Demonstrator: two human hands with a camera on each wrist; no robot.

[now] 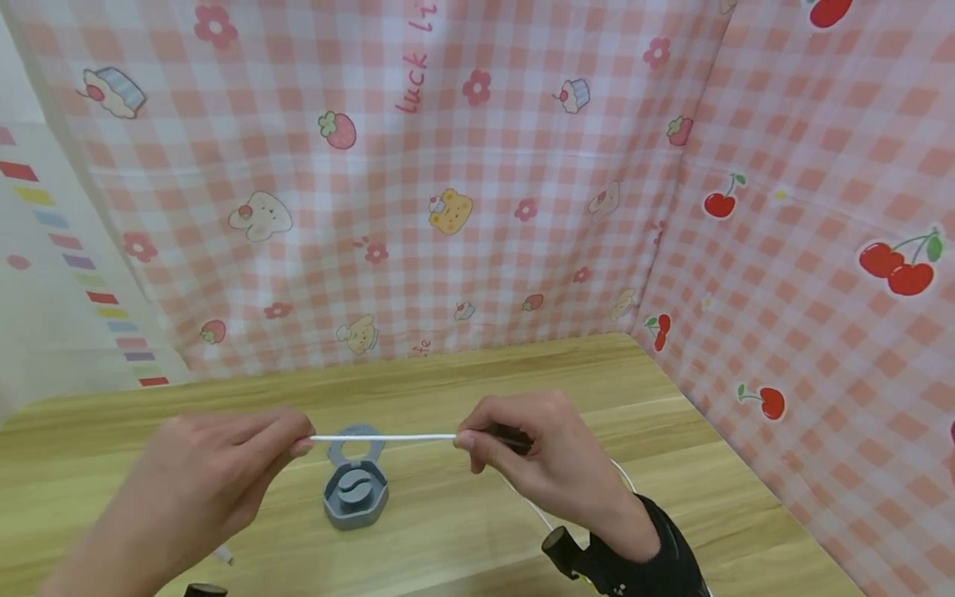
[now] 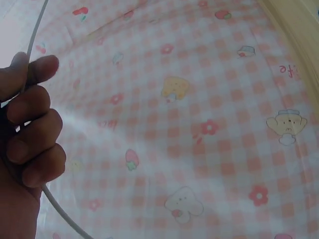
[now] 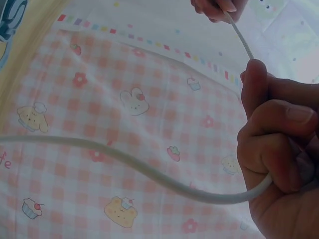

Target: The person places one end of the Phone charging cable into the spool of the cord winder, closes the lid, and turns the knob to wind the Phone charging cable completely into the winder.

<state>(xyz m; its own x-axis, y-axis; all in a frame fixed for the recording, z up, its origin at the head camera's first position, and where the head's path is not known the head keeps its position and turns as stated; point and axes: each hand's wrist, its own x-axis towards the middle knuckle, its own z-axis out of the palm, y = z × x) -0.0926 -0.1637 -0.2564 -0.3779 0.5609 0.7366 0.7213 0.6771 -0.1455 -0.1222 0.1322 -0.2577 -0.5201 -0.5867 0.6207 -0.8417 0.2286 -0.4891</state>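
Note:
A white cable (image 1: 384, 437) runs taut and nearly level between both hands, above the table. My left hand (image 1: 216, 477) pinches one end of that stretch between thumb and forefinger; in the left wrist view its other fingers (image 2: 37, 134) curl round the cable too. On the other side my right hand (image 1: 548, 460) grips the cable, and a loose length of it (image 3: 164, 181) leaves the palm in the right wrist view. Behind and below the taut stretch lies a grey cable winder (image 1: 356, 495) with its ring-shaped lid (image 1: 358, 431) opened away from me.
A pale cable plug (image 1: 224, 554) shows below the left hand. The wooden table (image 1: 448, 531) meets a pink checked cloth (image 1: 477, 274) at the back and another cherry-patterned cloth (image 1: 806, 332) on the right. A black wrist strap (image 1: 656, 551) is on the right wrist.

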